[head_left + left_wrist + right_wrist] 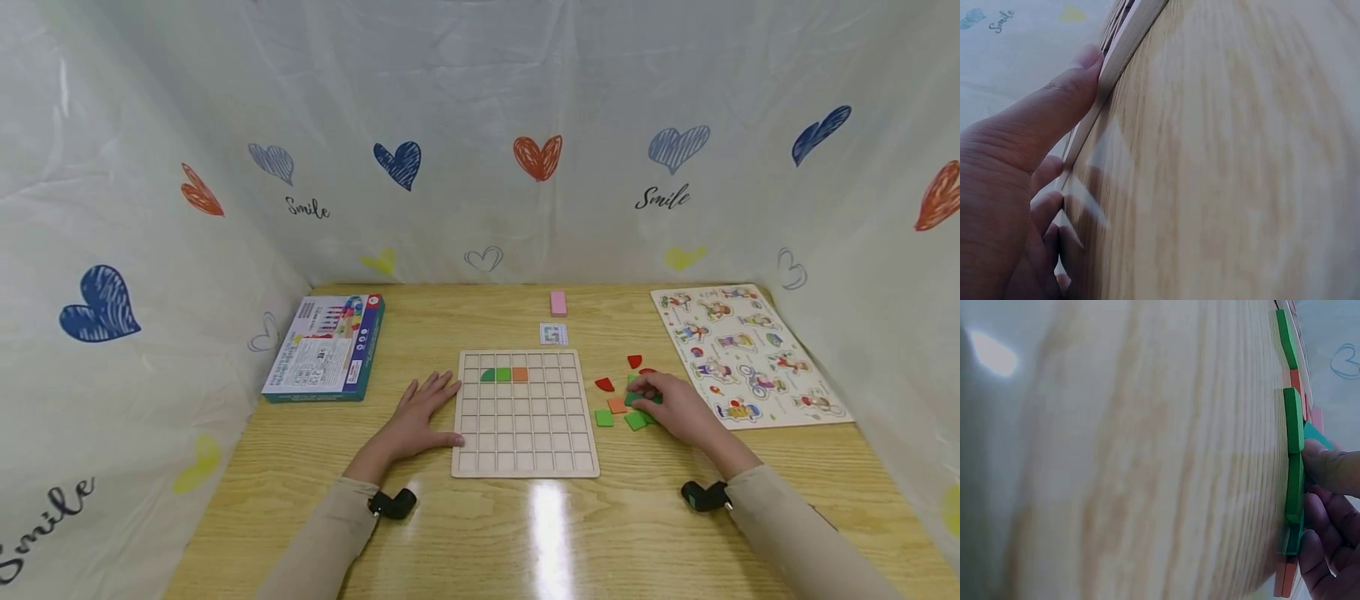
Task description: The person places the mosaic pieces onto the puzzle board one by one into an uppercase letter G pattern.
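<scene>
A wooden grid board [517,471] lies in the middle of the table. In its second row from the far side sit a dark green rounded tile [489,376], a light green square [503,375] and an orange square [520,375]. My left hand [422,419] lies spread at the board's left edge, its thumb touching the rim. Over a cluster of loose tiles right of the board, my right hand [681,410] pinches a dark green tile [1315,434] between thumb and fingers. Nearby lie green squares [604,418], an orange tile [617,406] and red quarter-round tiles [604,384]; some are partly hidden.
Beyond the board are a small patterned card [553,334] and a pink block [558,303]. A boxed set [322,350] lies at the left. To the right, a picture puzzle board [750,354] lies close to my right hand. A white curtain [465,225] surrounds the table.
</scene>
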`<state>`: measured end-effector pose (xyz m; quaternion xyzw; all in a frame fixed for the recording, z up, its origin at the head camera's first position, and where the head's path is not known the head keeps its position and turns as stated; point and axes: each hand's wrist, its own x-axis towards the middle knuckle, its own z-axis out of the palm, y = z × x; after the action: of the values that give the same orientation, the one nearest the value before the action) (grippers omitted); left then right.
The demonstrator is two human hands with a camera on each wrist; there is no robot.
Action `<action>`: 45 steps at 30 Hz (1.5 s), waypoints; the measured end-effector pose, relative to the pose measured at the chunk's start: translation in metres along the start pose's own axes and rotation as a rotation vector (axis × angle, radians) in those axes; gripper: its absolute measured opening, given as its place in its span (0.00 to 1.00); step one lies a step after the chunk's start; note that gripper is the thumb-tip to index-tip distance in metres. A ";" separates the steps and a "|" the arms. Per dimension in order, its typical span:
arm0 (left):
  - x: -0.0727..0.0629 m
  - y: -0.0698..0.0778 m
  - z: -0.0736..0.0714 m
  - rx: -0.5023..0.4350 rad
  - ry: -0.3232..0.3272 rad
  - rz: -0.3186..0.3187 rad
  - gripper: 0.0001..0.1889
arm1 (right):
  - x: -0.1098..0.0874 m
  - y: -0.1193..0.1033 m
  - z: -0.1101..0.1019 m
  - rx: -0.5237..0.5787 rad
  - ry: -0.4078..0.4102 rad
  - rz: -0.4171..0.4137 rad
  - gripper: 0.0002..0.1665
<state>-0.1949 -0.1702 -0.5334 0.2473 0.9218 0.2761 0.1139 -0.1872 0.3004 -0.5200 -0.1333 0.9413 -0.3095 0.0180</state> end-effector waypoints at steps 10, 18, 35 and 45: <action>0.000 0.001 0.000 -0.004 0.001 0.000 0.52 | 0.001 -0.002 -0.002 -0.002 0.026 -0.009 0.04; 0.001 0.002 -0.001 0.002 0.001 0.002 0.52 | 0.003 -0.001 0.000 0.022 0.047 -0.042 0.12; -0.001 0.000 0.000 0.005 -0.010 -0.017 0.52 | 0.035 -0.024 0.016 0.165 0.014 -0.026 0.09; 0.000 0.001 0.000 0.001 -0.007 -0.018 0.52 | 0.068 -0.054 0.034 0.228 -0.061 -0.054 0.08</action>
<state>-0.1944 -0.1697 -0.5325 0.2400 0.9236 0.2738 0.1196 -0.2361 0.2214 -0.5126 -0.1652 0.8952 -0.4105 0.0534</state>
